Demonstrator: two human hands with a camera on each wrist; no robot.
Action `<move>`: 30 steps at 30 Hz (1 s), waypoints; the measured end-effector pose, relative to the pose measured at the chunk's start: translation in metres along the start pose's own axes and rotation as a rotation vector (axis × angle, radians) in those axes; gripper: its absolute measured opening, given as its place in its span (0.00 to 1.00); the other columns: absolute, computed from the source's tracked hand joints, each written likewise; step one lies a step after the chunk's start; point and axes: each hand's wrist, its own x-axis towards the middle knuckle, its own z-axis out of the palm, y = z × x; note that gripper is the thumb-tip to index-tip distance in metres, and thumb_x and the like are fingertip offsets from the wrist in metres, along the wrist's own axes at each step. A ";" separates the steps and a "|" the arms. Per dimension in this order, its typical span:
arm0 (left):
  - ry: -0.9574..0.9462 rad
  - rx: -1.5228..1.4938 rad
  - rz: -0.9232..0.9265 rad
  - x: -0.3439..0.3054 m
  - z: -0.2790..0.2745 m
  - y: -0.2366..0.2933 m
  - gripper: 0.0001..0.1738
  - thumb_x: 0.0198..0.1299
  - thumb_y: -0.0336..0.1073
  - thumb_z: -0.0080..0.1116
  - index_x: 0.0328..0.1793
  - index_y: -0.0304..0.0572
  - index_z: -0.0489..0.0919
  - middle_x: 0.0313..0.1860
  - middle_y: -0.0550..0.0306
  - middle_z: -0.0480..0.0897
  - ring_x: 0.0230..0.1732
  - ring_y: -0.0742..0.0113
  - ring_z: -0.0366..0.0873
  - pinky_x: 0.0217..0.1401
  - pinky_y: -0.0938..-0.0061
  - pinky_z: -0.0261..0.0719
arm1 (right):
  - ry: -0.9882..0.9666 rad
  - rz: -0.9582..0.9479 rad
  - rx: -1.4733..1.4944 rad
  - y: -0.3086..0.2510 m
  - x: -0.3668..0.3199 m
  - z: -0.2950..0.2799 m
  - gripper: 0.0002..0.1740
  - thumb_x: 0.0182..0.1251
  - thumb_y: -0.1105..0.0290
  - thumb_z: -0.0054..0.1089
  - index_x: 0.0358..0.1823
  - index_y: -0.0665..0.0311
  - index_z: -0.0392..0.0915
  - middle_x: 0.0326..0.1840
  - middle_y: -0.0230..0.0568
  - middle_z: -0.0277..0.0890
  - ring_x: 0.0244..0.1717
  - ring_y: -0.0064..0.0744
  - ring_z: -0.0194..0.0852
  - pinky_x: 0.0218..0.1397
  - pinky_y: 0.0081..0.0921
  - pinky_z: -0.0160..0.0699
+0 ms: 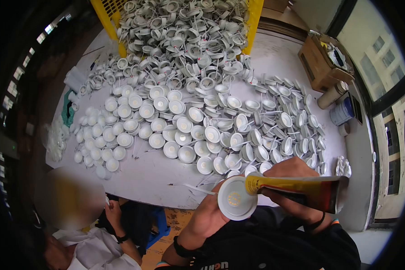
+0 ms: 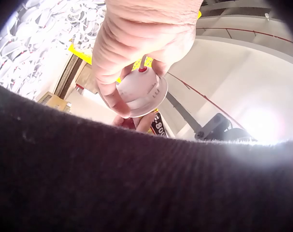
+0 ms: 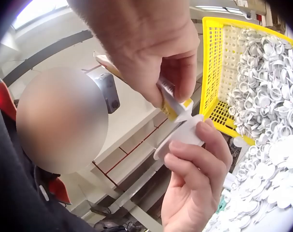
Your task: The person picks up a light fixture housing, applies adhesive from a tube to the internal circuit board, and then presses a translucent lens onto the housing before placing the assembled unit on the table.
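The lamp (image 1: 236,198) is smooth plastic, the tube (image 1: 303,190) glossy, perhaps metal, the box (image 1: 314,65) matt cardboard.

Left grip (image 1: 207,218) and right grip (image 3: 156,55) sit close together, fingers of both curled.

- Tube (image 2: 159,126), just off centre towards four o'clock in the left wrist view: "800", what precedes it unclear.
- Shirt (image 1: 274,245), six o'clock in the head view: letters including "HT", others unclear.
- Can (image 1: 341,113), three o'clock: label too small.
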 end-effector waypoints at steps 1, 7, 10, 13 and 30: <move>-0.003 0.011 -0.011 0.000 0.000 0.000 0.37 0.54 0.54 0.40 0.61 0.36 0.48 0.57 0.49 0.58 0.56 0.62 0.60 0.55 0.66 0.62 | -0.005 -0.008 -0.009 -0.001 0.000 -0.002 0.09 0.43 0.72 0.60 0.29 0.61 0.74 0.27 0.35 0.72 0.28 0.34 0.70 0.29 0.21 0.69; 0.143 0.079 0.126 -0.002 0.000 -0.003 0.34 0.55 0.51 0.35 0.61 0.35 0.48 0.58 0.47 0.58 0.56 0.55 0.60 0.49 0.59 0.66 | -0.107 0.074 0.305 0.006 -0.016 -0.007 0.12 0.43 0.73 0.61 0.33 0.66 0.74 0.29 0.38 0.71 0.33 0.27 0.71 0.31 0.19 0.69; 0.151 0.049 0.154 0.000 0.004 -0.004 0.33 0.56 0.50 0.34 0.62 0.35 0.48 0.59 0.48 0.57 0.58 0.58 0.57 0.56 0.62 0.59 | -0.140 0.389 0.576 -0.008 -0.014 -0.008 0.08 0.47 0.76 0.58 0.31 0.66 0.73 0.28 0.37 0.71 0.30 0.29 0.69 0.34 0.23 0.66; 0.087 0.022 0.158 0.001 0.005 -0.004 0.33 0.55 0.50 0.35 0.62 0.35 0.48 0.59 0.49 0.57 0.59 0.59 0.56 0.60 0.64 0.53 | -0.220 0.199 0.453 -0.009 -0.005 -0.001 0.09 0.46 0.76 0.59 0.31 0.66 0.73 0.29 0.36 0.71 0.31 0.29 0.69 0.35 0.23 0.67; 0.390 0.060 0.225 -0.009 -0.045 0.004 0.30 0.59 0.52 0.24 0.61 0.39 0.52 0.53 0.51 0.64 0.49 0.59 0.66 0.47 0.60 0.67 | 0.282 0.444 0.870 0.022 -0.013 0.046 0.14 0.47 0.75 0.57 0.36 0.69 0.68 0.29 0.37 0.69 0.25 0.22 0.69 0.28 0.16 0.70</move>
